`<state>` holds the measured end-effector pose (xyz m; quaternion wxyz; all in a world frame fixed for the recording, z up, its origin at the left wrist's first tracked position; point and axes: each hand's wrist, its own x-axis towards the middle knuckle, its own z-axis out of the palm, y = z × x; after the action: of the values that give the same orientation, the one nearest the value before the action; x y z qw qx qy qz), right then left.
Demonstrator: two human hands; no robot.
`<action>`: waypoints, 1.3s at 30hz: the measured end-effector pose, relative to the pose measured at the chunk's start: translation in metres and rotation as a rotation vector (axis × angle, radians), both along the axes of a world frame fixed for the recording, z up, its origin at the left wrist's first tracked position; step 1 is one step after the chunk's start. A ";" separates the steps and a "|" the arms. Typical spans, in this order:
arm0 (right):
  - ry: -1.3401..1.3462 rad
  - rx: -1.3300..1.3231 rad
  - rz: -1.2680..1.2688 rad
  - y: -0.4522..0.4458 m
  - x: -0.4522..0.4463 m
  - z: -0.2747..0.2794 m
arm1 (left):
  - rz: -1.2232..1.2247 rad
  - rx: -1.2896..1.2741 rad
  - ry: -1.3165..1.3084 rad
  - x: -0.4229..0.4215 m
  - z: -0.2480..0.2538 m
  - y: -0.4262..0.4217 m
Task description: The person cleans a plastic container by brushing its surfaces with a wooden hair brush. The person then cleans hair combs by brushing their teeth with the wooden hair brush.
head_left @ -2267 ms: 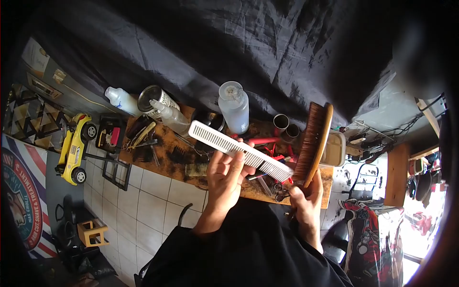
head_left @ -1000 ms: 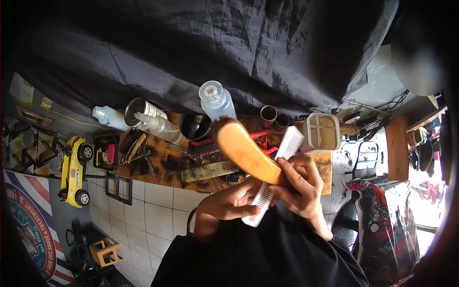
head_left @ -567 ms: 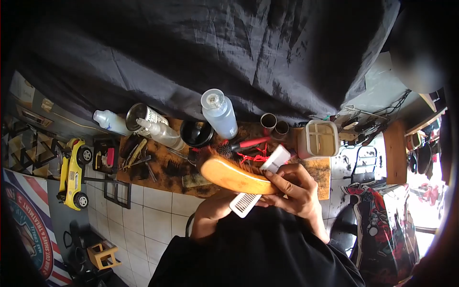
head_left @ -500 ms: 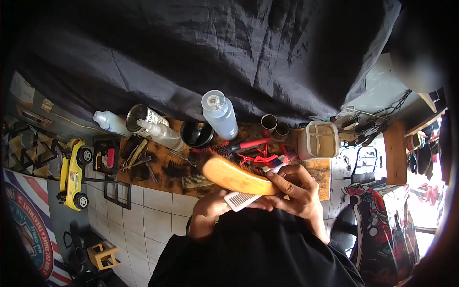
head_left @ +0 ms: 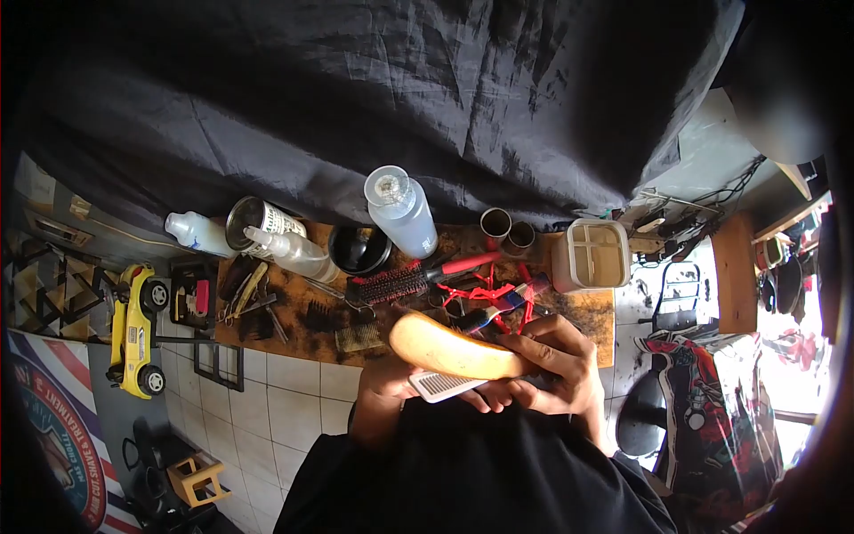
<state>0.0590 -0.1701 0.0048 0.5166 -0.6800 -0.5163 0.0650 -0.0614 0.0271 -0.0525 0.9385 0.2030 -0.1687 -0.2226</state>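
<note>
A brush with a curved orange wooden back [head_left: 454,349] is gripped at its right end by my right hand [head_left: 560,363]. Under the brush lies the white comb [head_left: 442,385], one toothed end showing and the rest hidden. My left hand [head_left: 389,381] is closed on the comb, largely behind it and the brush. Beyond my hands, on the brown wooden table [head_left: 592,319], are a round brush with a red handle [head_left: 389,284], red clips [head_left: 480,292] and a yellowish comb [head_left: 358,337].
A clear bottle [head_left: 402,216], a black bowl [head_left: 358,250], a spray bottle [head_left: 292,252], a tin [head_left: 263,219], two cups and a divided container [head_left: 591,258] stand along the back. A yellow toy car [head_left: 136,329] is at the left.
The comb, earlier raised and upright beside the brush, has turned and slid beneath it. The brush now lies nearly level, its wooden back up, and both hands have come together.
</note>
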 end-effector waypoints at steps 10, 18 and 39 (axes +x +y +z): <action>0.418 0.130 -0.214 0.004 -0.005 -0.005 | 0.063 0.475 0.188 0.013 0.026 -0.006; 0.847 0.564 -0.267 -0.003 -0.012 -0.019 | 0.160 0.484 0.102 0.022 0.043 -0.015; 0.643 0.152 -0.144 -0.010 -0.008 -0.049 | 0.576 0.748 0.257 0.032 0.038 -0.034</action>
<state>0.0513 -0.1803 -0.0444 0.7055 -0.6188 -0.2811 0.2008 -0.0295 -0.0065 -0.0148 0.8379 0.5356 0.1029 -0.0225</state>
